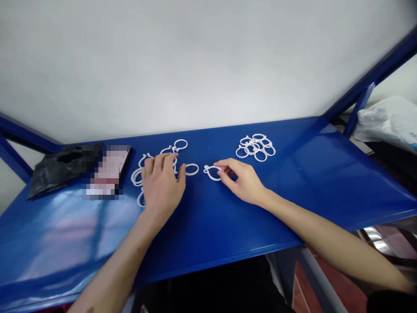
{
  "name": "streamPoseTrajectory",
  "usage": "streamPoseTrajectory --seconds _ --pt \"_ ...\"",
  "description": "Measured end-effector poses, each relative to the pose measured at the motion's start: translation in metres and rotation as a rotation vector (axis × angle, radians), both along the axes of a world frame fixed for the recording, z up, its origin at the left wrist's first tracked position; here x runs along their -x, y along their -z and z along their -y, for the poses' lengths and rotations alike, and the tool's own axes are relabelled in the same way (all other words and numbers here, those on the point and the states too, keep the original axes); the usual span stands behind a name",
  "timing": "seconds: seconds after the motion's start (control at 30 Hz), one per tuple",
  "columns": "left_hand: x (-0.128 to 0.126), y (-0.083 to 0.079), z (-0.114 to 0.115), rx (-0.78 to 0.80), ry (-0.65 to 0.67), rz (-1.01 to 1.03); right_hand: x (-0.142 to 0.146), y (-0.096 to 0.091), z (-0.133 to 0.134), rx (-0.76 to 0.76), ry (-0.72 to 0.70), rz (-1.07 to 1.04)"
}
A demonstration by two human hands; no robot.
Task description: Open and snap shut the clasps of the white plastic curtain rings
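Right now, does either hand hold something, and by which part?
The right hand pinches one white ring by its right edge, against the shelf. The left hand lies flat on other rings, gripping none.

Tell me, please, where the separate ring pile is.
In the head view, the ring pile lies right of centre on the blue shelf, beyond the right hand.

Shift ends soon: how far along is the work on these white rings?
Looks done: a heap of rings gathered back right on the blue shelf. In hand: the right hand pinches one ring. Left: loose rings spread under and around the left hand, about as many, so perhaps halfway.
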State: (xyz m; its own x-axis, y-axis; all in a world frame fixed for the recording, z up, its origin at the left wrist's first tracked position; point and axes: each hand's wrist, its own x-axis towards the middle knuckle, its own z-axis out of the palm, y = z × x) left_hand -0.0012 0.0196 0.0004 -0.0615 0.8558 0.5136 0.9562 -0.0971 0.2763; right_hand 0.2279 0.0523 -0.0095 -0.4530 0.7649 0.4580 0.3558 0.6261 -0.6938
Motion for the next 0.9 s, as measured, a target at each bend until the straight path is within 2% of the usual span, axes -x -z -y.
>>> streamPoseTrajectory --seconds 0.1,0.2,0.3,0.4,0.53,0.67,0.8,0.9 --pt "-0.01 -0.001 0.005 -0.032 0.161 0.032 0.0 -0.001 0.002 0.032 -0.02 -0.074" --pt "-0.019 -0.002 0.01 0.108 0.315 0.222 0.001 -0.002 0.004 0.068 -0.058 -0.131" --pt "-0.025 0.0 0.012 0.229 0.301 0.408 0.001 -0.002 0.005 0.09 -0.116 -0.14" --pt "-0.027 0.003 0.012 0.249 0.302 0.489 0.001 -0.001 0.007 0.136 -0.149 -0.151" --pt "-0.025 0.005 0.015 0.187 0.365 0.486 0.002 -0.004 0.011 0.197 -0.194 -0.143" --pt "-0.022 0.006 0.017 0.12 0.41 0.462 0.001 -0.009 0.015 0.171 -0.226 -0.113" --pt "-0.022 0.006 0.017 0.109 0.424 0.448 -0.001 -0.013 0.015 0.154 -0.242 -0.058" --pt "-0.023 0.005 0.019 0.102 0.386 0.432 -0.001 -0.014 0.014 0.16 -0.235 -0.041"
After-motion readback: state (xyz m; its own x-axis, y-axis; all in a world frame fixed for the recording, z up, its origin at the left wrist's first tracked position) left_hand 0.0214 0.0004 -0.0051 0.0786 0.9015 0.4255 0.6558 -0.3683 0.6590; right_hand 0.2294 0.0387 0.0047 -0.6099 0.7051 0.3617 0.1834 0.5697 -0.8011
